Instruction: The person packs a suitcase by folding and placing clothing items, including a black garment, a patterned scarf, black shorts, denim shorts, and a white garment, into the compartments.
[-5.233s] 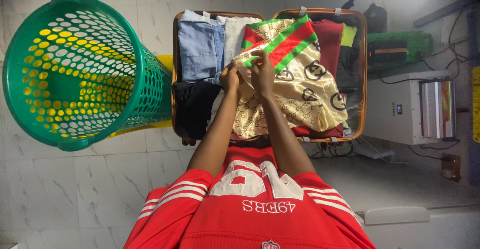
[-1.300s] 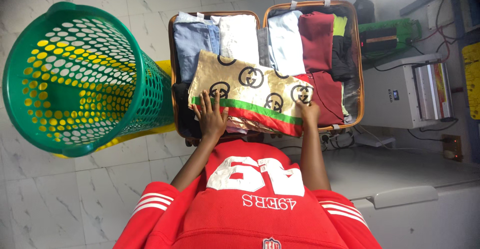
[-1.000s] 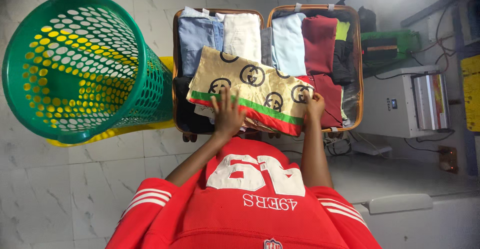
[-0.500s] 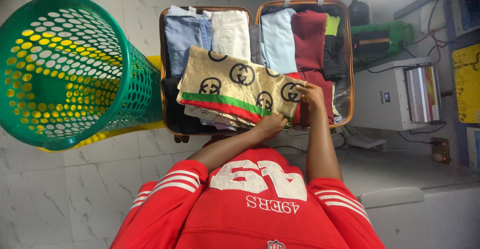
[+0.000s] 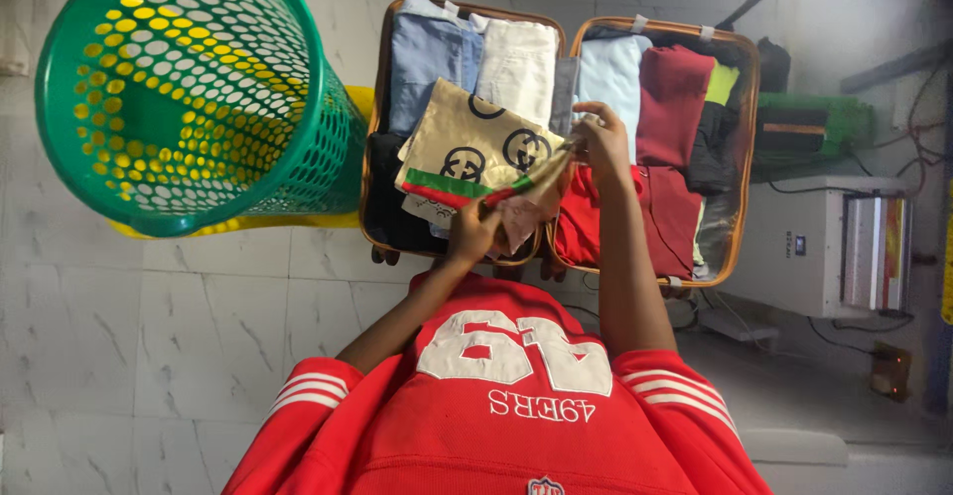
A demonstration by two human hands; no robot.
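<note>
The person, in a red jersey [image 5: 496,425], holds a cream patterned garment [image 5: 472,147] over an open suitcase [image 5: 740,157] that lies on the tiled floor [image 5: 149,316]. The garment bears dark ring motifs and a green and red stripe along 1 edge. It lies partly folded on the suitcase's left half, with its right side lifted off the clothes below.

The left hand [image 5: 472,237] is closed on the garment's near edge, just by the stripe, close to the near rim of the suitcase. The right hand [image 5: 601,142] is curled around the garment's raised far corner, over the seam between the 2 halves of the suitcase. Between the 2 hands the cloth runs as a folded, tilted ridge.

In the left half of the suitcase a light blue folded piece [image 5: 427,53] and a white folded piece [image 5: 516,58] lie side by side at the far edge, and dark clothing [image 5: 387,212] shows under the garment at the near left corner. In the right half lie a pale blue piece [image 5: 611,73], a maroon piece [image 5: 675,88] and a red piece [image 5: 660,217], with a yellow-green item [image 5: 722,83] near the far right corner.

A green perforated laundry basket [image 5: 189,88] lies tipped on its side, just left of the suitcase, its mouth towards the camera. A white appliance [image 5: 834,247] stands to the right of the suitcase.
</note>
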